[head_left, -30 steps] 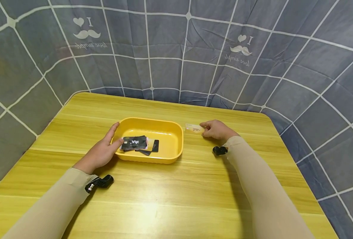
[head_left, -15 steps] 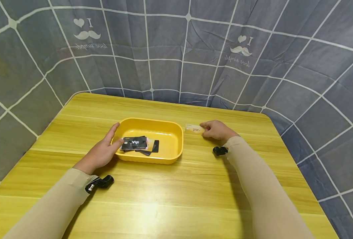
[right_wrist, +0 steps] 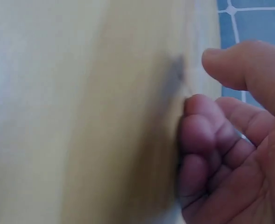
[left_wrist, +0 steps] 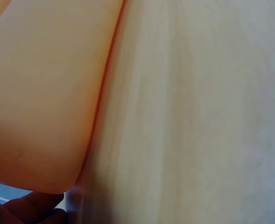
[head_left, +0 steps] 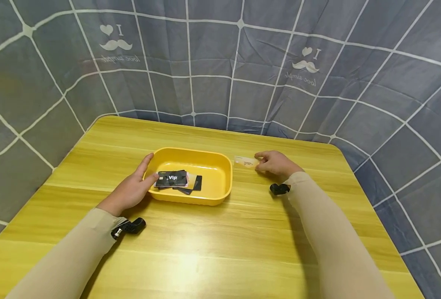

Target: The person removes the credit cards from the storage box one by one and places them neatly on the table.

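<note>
A yellow plastic tray (head_left: pixel 188 199) stands on the wooden table, its left end held by my left hand (head_left: pixel 130 191). The thumb reaches over the rim beside a black card marked "Vip" (head_left: pixel 171 178), while the other fingers lie along the outside. Under that card several more cards (head_left: pixel 197 183) overlap in a loose pile. To the right of the tray, a pale, see-through card (head_left: pixel 245 162) is by the fingertips of my right hand (head_left: pixel 276 163). The right wrist view shows the thumb (right_wrist: pixel 240 65) spread away from the bent fingers (right_wrist: pixel 198 130), with a gap between them.
The wooden table (head_left: pixel 213 245) reaches back to a grey-blue curtain (head_left: pixel 209 54) with white grid lines, which also hangs along both sides. Black wrist devices (head_left: pixel 132 226) jut out from both sleeves.
My right thumb and index finger have parted at the edge of the pale card, which stays beside the tray. The left hand keeps its hold, and the head view has shifted slightly.
</note>
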{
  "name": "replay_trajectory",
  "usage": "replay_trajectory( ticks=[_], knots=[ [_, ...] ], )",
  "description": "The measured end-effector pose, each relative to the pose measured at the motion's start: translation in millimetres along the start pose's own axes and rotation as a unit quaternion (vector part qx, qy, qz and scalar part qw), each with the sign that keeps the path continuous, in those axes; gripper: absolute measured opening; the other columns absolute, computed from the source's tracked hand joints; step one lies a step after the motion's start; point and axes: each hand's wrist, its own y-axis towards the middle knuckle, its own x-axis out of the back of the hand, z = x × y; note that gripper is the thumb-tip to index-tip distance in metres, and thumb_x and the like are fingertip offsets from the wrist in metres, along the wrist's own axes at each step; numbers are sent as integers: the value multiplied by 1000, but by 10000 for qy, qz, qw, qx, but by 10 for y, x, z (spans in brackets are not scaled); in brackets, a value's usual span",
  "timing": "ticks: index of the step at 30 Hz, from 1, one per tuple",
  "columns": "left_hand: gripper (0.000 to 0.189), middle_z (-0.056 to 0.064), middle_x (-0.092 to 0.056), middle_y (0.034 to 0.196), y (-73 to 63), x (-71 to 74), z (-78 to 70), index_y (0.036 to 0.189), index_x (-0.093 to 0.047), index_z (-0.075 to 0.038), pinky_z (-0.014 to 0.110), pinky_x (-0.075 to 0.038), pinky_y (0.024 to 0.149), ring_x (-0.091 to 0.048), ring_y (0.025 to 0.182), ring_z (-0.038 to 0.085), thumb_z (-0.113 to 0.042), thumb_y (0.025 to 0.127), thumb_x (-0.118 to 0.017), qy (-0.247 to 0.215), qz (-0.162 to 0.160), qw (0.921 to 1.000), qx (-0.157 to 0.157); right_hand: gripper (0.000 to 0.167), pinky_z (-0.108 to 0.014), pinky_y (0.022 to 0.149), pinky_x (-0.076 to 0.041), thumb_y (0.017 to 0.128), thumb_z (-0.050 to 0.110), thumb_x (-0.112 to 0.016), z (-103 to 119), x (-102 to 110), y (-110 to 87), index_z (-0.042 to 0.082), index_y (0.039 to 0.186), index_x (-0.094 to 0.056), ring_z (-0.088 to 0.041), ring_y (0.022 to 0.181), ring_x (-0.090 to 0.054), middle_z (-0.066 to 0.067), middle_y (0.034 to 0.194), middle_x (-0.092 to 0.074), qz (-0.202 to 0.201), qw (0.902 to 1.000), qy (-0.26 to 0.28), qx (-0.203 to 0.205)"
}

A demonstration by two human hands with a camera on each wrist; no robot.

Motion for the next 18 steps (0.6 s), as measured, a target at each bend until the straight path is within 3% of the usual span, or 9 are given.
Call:
replay_trajectory(
  ticks=[4, 8, 14, 18],
  knots=[
    [77, 20, -6, 177, -2, 3, -6, 169, 11, -35, 79, -25, 117, -27, 151, 62, -57, 111, -35, 42, -8, 10000, 10, 70, -34, 73, -45, 97, 29, -73, 15, 55, -2, 12, 159, -47, -23, 81, -58, -11, 97, -69, 7, 9997, 213, -106],
    [77, 20, -6, 177, 0, 3, -10, 169, 11, -35, 78, -25, 118, -27, 151, 62, -56, 111, -35, 42, -15, 10000, -11, 68, -33, 67, -46, 98, 34, -71, 122, 109, 9, 11, 158, -49, -20, 76, -56, -9, 94, -67, -271, 9996, -55, -39],
    [77, 19, -6, 177, 6, 4, 3, 169, 13, -36, 78, -25, 119, -28, 151, 61, -56, 111, -35, 58, -13, 10000, -37, 62, -33, 60, -42, 99, 36, -73, 490, 175, 27, 10, 153, -55, -20, 65, -48, -12, 88, -65, -803, 9955, -300, 406],
    [77, 20, -6, 177, 0, 11, 20, 169, 12, -36, 78, -25, 118, -27, 151, 61, -55, 112, -35, 59, -15, 10000, -31, 62, -36, 67, -48, 98, 36, -75, 809, 179, 44, 14, 153, -57, -23, 76, -56, -10, 94, -69, -930, 9930, -232, 693]
  ],
)
